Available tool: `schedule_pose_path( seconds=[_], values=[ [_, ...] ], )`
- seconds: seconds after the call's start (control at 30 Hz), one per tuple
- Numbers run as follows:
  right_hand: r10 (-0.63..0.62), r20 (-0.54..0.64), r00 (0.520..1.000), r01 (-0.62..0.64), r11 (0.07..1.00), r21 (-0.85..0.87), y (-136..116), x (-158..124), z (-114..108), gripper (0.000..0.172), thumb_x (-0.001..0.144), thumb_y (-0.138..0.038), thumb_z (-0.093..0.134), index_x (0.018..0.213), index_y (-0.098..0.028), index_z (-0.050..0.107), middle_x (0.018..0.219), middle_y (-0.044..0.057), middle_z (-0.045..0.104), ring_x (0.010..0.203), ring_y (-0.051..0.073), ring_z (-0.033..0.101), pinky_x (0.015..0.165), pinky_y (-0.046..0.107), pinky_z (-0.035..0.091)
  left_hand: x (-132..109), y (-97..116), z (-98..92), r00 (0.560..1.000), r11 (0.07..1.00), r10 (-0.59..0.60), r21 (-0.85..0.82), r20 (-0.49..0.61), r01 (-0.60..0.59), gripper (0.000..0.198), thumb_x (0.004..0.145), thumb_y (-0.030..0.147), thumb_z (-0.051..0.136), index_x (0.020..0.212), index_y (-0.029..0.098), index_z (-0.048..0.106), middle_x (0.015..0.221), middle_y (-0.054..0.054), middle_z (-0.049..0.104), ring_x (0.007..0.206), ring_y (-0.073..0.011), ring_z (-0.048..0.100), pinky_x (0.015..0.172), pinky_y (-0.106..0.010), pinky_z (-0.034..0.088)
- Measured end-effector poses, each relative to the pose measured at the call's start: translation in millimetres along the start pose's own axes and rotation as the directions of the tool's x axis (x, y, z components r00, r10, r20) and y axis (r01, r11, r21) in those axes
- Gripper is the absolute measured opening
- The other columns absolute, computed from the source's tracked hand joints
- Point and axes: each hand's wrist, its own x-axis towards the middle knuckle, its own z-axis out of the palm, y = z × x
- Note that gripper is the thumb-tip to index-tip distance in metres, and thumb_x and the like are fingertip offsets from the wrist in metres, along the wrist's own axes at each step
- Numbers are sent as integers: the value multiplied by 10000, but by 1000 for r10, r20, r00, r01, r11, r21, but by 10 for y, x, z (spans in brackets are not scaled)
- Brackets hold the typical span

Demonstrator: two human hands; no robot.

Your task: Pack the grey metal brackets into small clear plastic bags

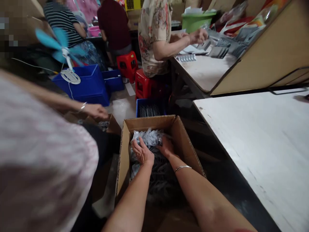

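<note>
My left hand [142, 151] rests with spread fingers on clear plastic bags of grey items [147, 138] inside an open cardboard box [148, 122]. My right hand [166, 147] sits just beside it, its fingertips hidden among the bags. Darker bagged items [164, 180] fill the nearer part of the box under my forearms. To the left, a co-worker's hand [96, 111], wearing a bangle, reaches over a second cardboard box [111, 125].
A white-topped table [253, 154] runs along my right. Ahead stand a blue crate of dark items [149, 109], a larger blue crate [84, 85], a turquoise fan [61, 46] and red stools [143, 84]. A seated co-worker in a floral top [154, 35] handles grey items at a far table.
</note>
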Motion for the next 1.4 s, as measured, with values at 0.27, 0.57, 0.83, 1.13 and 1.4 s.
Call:
schedule_pose_path(
  seconds=[0.27,0.57,0.83,1.13,1.4],
  values=[
    [-34,-6,999,34,999,-3,-50,-1,-22,519,687,-170,606,1169,-136,418,1160,124,511,1082,256,474,828,301,388,250,-52,-7,992,993,101,57,77,-105,600,656,145,518,1246,93,425,1341,-204,320,1284,-349,208,1039,-490,200],
    [-80,62,995,80,997,2,36,95,8,563,709,-202,588,1220,-143,358,1253,100,444,1155,188,419,901,249,361,454,-82,155,954,954,278,85,113,-288,561,649,103,460,1200,0,424,1306,-219,372,1297,-305,205,1074,-442,143],
    [18,-20,1000,-20,993,-117,-130,-108,-102,511,691,-262,605,1164,-153,446,1185,133,469,1040,265,482,823,312,394,342,31,-15,997,996,72,41,33,-73,643,611,119,523,1239,51,398,1375,-209,229,1314,-349,102,1062,-485,146],
    [-92,-83,992,65,958,-281,-284,-271,-258,465,849,-242,384,1311,-261,343,1262,102,408,1090,261,409,857,343,352,312,187,-132,884,914,385,22,266,-405,532,738,297,432,1269,289,398,1367,-5,364,1283,-282,203,1010,-612,105],
    [-94,38,995,101,945,-311,-269,-130,-227,522,815,-204,411,1320,-299,319,1404,38,247,1170,305,298,829,381,400,506,100,-185,825,863,459,56,329,-502,463,737,512,444,1161,337,506,1337,-33,355,1191,-310,284,894,-524,336]
  ],
)
